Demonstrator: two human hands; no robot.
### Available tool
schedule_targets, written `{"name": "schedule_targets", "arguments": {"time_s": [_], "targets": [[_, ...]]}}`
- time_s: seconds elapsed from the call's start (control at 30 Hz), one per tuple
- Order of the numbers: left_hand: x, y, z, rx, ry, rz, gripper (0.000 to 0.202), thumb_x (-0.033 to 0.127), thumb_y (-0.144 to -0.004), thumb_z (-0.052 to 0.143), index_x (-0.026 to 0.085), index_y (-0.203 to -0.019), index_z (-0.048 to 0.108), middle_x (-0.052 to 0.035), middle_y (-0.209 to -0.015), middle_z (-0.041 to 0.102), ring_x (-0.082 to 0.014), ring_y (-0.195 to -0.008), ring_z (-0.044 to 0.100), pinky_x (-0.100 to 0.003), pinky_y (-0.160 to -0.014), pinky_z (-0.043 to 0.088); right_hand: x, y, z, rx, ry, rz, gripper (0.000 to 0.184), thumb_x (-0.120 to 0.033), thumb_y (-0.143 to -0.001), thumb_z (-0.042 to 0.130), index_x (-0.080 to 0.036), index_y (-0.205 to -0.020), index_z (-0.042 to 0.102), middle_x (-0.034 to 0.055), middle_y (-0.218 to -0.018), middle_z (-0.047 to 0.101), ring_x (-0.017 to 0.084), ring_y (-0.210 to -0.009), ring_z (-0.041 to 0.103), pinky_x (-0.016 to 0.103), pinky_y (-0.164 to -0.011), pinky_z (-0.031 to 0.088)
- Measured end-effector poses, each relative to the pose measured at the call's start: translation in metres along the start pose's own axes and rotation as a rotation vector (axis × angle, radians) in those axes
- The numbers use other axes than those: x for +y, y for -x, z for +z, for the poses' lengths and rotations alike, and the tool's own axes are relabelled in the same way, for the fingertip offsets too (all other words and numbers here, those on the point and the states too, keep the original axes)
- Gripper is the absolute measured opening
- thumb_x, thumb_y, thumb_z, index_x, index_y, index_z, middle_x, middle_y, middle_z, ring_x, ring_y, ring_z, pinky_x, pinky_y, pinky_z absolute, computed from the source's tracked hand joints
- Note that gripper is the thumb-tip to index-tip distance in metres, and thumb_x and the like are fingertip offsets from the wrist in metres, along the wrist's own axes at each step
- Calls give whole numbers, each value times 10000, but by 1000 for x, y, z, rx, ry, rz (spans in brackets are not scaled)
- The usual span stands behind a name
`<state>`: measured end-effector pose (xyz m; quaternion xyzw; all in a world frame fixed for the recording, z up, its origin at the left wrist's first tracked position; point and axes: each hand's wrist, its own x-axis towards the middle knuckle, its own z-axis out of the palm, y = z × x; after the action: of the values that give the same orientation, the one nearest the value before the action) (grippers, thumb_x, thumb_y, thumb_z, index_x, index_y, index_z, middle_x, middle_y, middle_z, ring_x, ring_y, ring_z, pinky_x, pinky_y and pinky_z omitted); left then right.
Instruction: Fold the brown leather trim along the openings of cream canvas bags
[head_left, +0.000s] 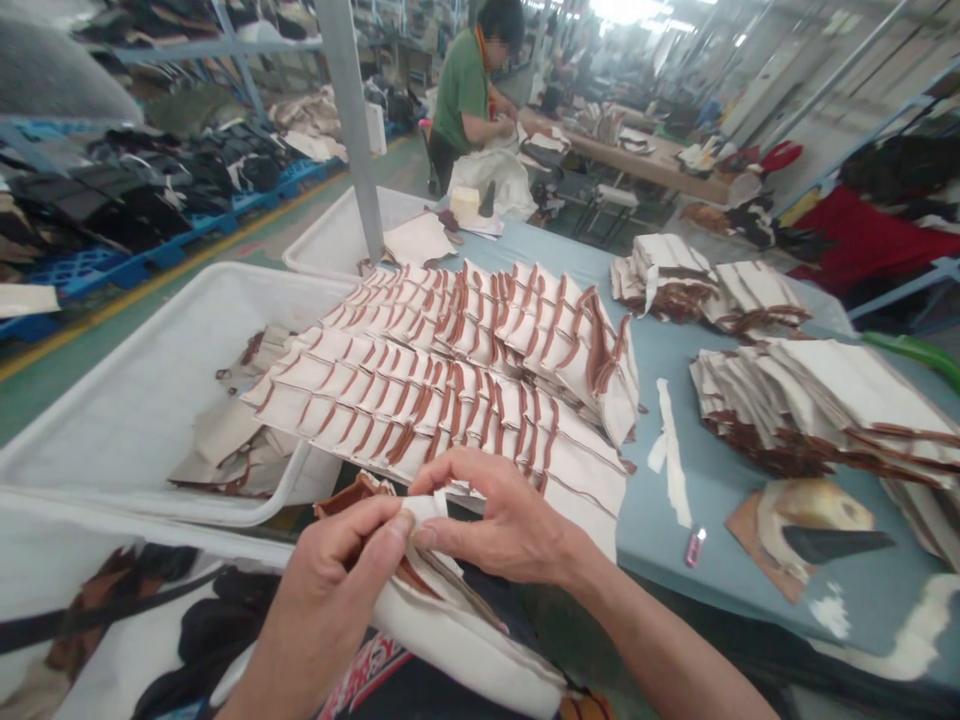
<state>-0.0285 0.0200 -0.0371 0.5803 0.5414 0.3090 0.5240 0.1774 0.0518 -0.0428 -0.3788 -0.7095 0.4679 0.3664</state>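
My left hand and my right hand meet near the bottom centre, both pinching a white fabric piece with brown trim. That piece is the top one of a stack of similar pieces resting on my lap. Just beyond my hands, rows of overlapping white pieces with brown trim lie spread on the blue table.
White plastic bins stand to the left, one holding a few pieces. More stacks lie at the right, with a loose white strip, a small pink lighter and a glue-stained board. A person in a green shirt works farther back.
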Motion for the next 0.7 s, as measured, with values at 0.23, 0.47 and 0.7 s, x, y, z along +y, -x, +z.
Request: {"name": "schedule_targets", "arguments": {"time_s": [0.23, 0.47, 0.7], "targets": [[-3, -1, -1, 39, -214, 186, 438, 373, -1092, 451, 163, -937, 802, -18, -780, 780, -170, -684, 714, -216, -661, 537, 10, 4, 14, 114, 156, -91, 149, -289, -1034, 701, -188, -928, 726, -14, -747, 711, 111, -625, 595, 230, -612, 418], [-29, 9, -7, 8, -179, 103, 497, 449, -1129, 408, 166, -1281, 788, -103, -1280, 822, -261, -1191, 748, -263, -1015, 556, 2, 7, 14, 242, 242, -282, 125, -208, -1014, 689, -197, -898, 643, 92, -1027, 751, 221, -1024, 683, 366, -946, 524], [-28, 25, 3, -78, 213, -174, 457, 529, -995, 695, 277, -1368, 614, -61, -1299, 804, -224, -1047, 778, -250, -895, 616, 31, 30, 55, 350, -693, 360, 517, -671, -898, 795, -212, -860, 560, -74, -597, 521, 74, -465, 372, 200, -446, 294]]}}
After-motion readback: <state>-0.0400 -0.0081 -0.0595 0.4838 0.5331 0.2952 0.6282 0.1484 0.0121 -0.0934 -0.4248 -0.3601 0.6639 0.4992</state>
